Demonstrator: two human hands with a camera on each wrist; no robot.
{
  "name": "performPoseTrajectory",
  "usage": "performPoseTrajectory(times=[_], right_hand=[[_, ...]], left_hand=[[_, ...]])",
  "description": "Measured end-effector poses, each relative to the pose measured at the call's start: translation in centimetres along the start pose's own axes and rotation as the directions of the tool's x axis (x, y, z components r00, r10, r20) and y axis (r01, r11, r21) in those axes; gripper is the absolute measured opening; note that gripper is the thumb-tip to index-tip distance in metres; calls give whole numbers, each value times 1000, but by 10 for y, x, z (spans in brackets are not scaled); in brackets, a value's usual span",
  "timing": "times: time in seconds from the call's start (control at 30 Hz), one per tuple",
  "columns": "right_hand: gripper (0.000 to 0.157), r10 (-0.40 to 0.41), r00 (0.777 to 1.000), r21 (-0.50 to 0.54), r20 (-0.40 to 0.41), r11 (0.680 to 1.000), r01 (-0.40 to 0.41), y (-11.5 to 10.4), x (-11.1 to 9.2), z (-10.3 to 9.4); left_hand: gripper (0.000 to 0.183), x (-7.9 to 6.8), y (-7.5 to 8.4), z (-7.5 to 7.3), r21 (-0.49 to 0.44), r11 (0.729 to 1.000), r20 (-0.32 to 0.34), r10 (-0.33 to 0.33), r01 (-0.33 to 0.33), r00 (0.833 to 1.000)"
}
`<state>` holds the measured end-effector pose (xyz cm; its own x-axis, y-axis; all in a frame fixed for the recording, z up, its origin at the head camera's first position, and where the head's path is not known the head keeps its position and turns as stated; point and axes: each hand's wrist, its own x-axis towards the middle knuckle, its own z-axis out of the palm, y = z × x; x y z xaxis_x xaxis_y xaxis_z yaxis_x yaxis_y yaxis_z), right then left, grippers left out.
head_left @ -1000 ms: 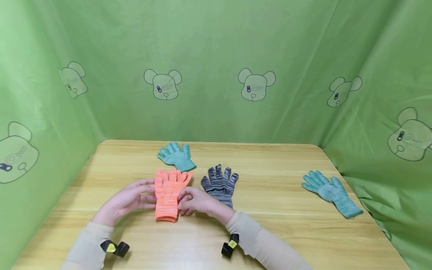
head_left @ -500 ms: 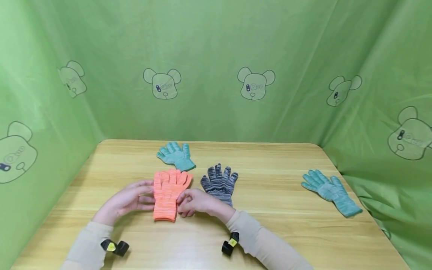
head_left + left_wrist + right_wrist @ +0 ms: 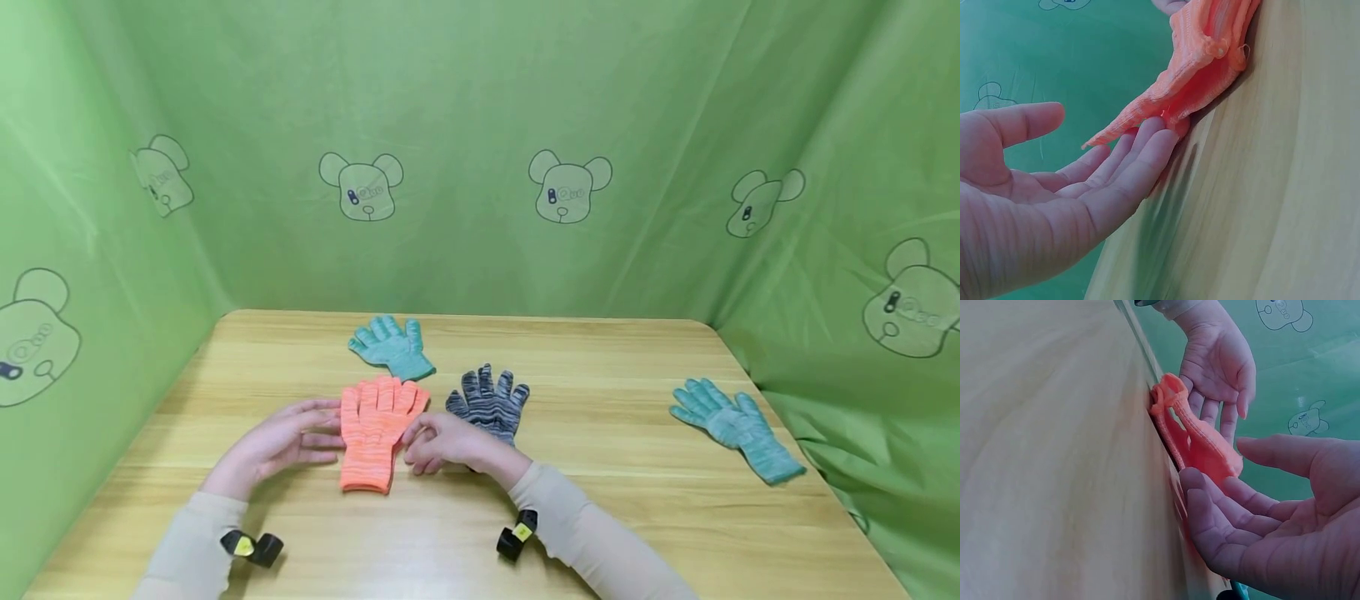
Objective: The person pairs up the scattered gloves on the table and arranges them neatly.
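Observation:
An orange knit glove (image 3: 372, 433) lies palm area up on the table, fingers toward the back; in the wrist views its fabric (image 3: 1200, 437) shows two layers with a gap between them. My left hand (image 3: 288, 442) is beside its left edge, fingers extended and thumb apart, the fingertips (image 3: 1157, 134) right at the fabric. On the other side is my right hand (image 3: 450, 442), fingers loosely bent, thumb and fingertips close to the glove's right edge. A grey-black striped glove (image 3: 491, 408) lies partly hidden behind my right hand and wrist.
A teal glove (image 3: 393, 343) lies behind the orange one, its cuff near the orange fingers. Another teal glove (image 3: 738, 429) rests near the right edge of the wooden table (image 3: 600, 517). Green curtains (image 3: 465, 100) with printed bear heads stand around the table.
The orange glove's cuff has shifted slightly left and flattened, and its fingers have spread out. My right hand has drawn a little to the right; my left hand has barely moved.

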<state>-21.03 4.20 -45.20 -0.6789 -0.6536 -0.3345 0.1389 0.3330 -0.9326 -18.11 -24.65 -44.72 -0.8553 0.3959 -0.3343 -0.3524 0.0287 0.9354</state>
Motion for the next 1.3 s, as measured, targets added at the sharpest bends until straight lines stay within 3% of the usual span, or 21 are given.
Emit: performPoseTrajectory(times=[0.3,0.6,0.73,0.93,1.3], right_hand=[[25,-9,1000,58,-24,998,10,2,2,0],[40,-31,996,90,-80,995,38,3,4,-1],[51,-23,996,75,-83,997,30,3,5,-1],[51,-19,997,20,-73,1000,20,0,5,0],[47,-29,996,-22,-82,999,28,2,6,-5]], left_hand=[[63,2,-2,0,9,1000,-37,27,-26,999],[59,2,-4,-3,45,999,-51,3,-1,999],[59,2,-6,-6,14,1000,-53,-22,23,998],[54,4,-10,-7,-7,999,-64,-50,50,997],[60,4,9,-9,63,998,-89,1,5,996]])
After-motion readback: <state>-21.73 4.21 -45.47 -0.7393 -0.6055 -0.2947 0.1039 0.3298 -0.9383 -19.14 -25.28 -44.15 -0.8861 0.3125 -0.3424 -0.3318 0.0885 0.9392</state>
